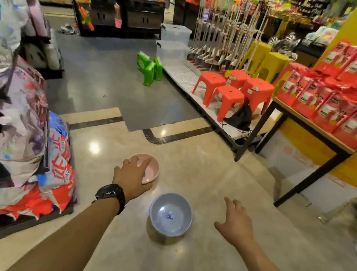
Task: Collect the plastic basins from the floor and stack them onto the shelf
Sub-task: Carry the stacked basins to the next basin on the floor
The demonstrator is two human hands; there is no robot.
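While left hand [133, 174] covers pink basin [152, 170], fingers spread, blue basin [170, 214] beside bedding stack [30, 140]

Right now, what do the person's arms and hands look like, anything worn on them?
Both forearms are bare, with no sleeves in view and no gloves. The left hand has a black wristwatch with a dark face and black strap at the wrist. The right hand wears nothing visible: no watch, band or ring that I can make out.
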